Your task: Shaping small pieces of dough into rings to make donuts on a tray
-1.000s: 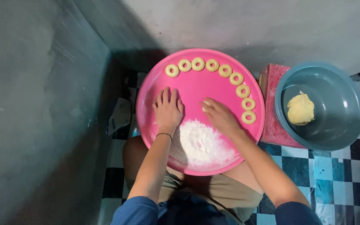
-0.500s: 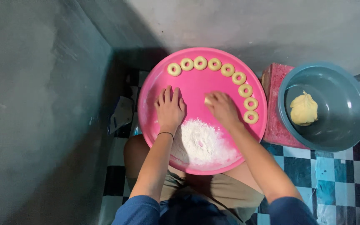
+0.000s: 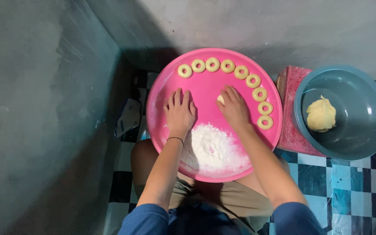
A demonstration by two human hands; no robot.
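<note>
Big pink tray (image 3: 162, 93) sits on the person's lap w/ a flour heap (image 3: 212, 150) at its near edge, rings of dough (image 3: 240, 72) curving along the far/right rim, and a grey bowl (image 3: 370, 130) w/ a dough lump (image 3: 321, 114) just right of the tray. Left hand (image 3: 180, 111) lies flat, fingers spread, holding nothing. Right hand (image 3: 235, 109) is mid-tray, fingers curled over a small dough piece (image 3: 219, 99), so imo roll w/ light even pressure.
</note>
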